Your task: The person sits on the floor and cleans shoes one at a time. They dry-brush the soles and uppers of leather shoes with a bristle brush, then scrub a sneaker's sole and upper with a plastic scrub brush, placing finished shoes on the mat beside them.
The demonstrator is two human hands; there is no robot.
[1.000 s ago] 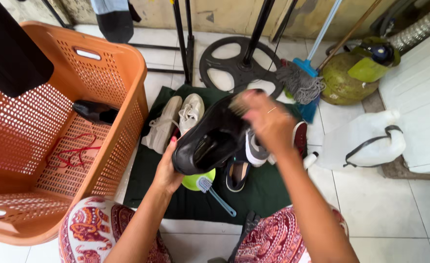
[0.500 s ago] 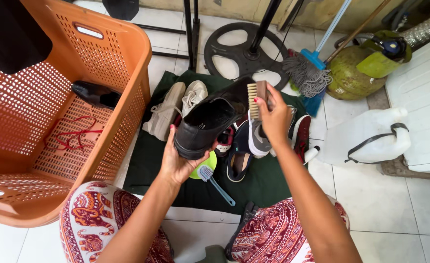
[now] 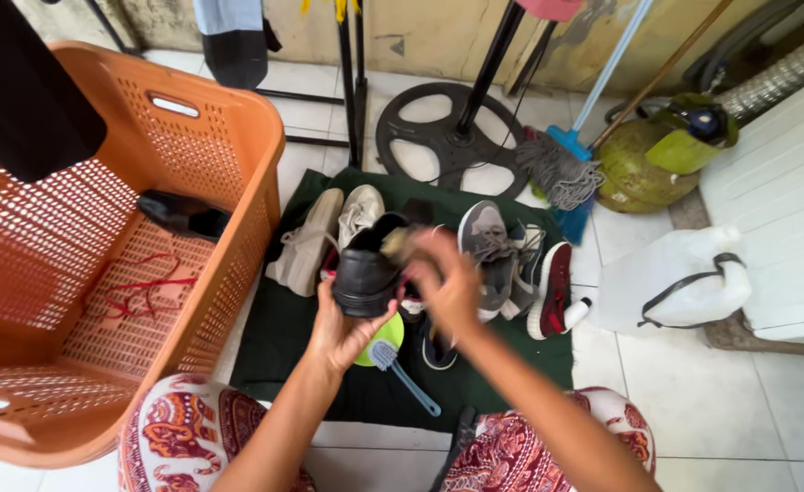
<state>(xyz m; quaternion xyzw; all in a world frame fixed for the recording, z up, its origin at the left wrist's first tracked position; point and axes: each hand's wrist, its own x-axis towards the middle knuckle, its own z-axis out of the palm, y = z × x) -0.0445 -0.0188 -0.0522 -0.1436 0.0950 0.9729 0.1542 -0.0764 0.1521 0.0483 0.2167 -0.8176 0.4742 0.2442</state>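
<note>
The left hand [image 3: 343,333] cups the black leather shoe [image 3: 370,269] from beneath, above the dark green mat's [image 3: 283,337] middle. The right hand [image 3: 447,282], blurred, closes on a brush [image 3: 393,241] against it. Brushing hard could tip the shoe off that shallow palm grip onto the green bowl [image 3: 379,342].

A left hand [image 3: 343,333] cups a black shoe [image 3: 368,269] from underneath while the right hand [image 3: 447,282], blurred, presses a brush [image 3: 400,241] against its upper. Just below the hands, a blue-handled brush [image 3: 404,375] lies on a dark green mat [image 3: 274,337]. Pale sneakers [image 3: 324,239] sit left of the hands, grey and red shoes [image 3: 520,269] right, and an orange basket [image 3: 247,182] far left.
</note>
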